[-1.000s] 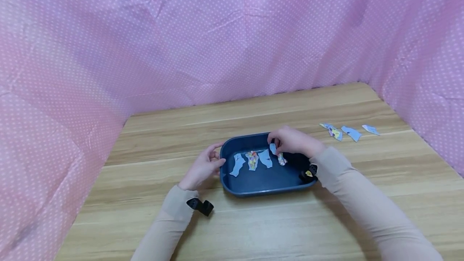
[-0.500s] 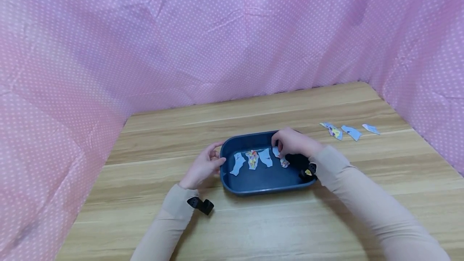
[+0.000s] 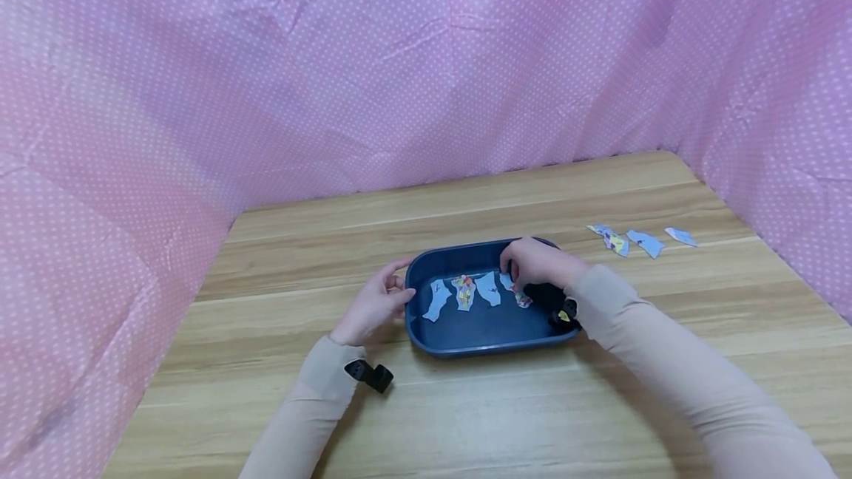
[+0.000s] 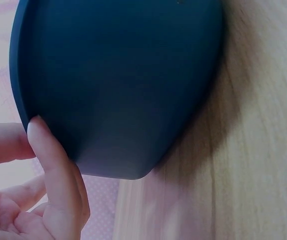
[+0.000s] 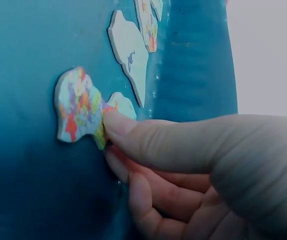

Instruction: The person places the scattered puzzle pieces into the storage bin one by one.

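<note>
A dark blue tray (image 3: 479,348) sits on the wooden table. At its left end my left hand (image 3: 374,305) grips the rim, and the left wrist view shows a fingertip on the outer wall. Inside the tray my right hand (image 3: 538,263) pinches a map puzzle piece (image 5: 81,107) between thumb and fingers. That piece is wavy-edged, pale blue with multicoloured patches, and partly covered by the thumb. Left of it in the tray lie a pale blue piece (image 3: 488,289), a colourful piece (image 3: 464,293) and another pale blue piece (image 3: 436,300) in a row.
On the table to the right of the tray lie a yellow-and-blue piece (image 3: 611,240), a blue piece (image 3: 645,243) and a smaller pale piece (image 3: 681,236). A pink dotted cloth (image 3: 426,80) hangs around the table's back and sides.
My right hand has moved slightly right with the puzzle piece, away from the neighbouring pale blue piece, mostly in the first half second. The left hand stays at the tray's rim.
</note>
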Demonstrator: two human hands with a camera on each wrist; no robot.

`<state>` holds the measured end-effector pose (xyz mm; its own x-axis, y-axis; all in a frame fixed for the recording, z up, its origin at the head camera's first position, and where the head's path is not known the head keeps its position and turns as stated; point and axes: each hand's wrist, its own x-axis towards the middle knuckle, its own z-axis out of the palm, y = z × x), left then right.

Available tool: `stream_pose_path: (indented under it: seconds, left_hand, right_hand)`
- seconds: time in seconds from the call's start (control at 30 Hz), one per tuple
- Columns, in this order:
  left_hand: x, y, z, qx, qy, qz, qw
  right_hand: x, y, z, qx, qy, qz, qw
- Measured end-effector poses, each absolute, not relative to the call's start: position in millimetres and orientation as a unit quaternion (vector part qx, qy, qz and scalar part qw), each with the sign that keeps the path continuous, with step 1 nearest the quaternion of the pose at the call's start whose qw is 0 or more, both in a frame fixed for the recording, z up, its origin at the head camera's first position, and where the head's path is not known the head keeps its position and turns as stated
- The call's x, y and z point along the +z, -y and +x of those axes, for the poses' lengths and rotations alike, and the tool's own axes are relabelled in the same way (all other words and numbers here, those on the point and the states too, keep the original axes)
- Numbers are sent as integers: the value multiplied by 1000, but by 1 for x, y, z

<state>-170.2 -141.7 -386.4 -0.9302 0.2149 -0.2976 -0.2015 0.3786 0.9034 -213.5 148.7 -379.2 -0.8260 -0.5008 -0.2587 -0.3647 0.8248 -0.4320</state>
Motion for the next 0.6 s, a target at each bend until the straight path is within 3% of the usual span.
stream_pose_path:
  seconds: [0.37,0.6]
  left_hand:
    - [-387,141,-172,574,-799,13,177]
    - [-388,142,-172,568,-803,12,177]
  right_hand:
    - [-376,-147,-217,-178,-941,-220,184]
    - [-362,-154,-221,-258,-919,-250,164]
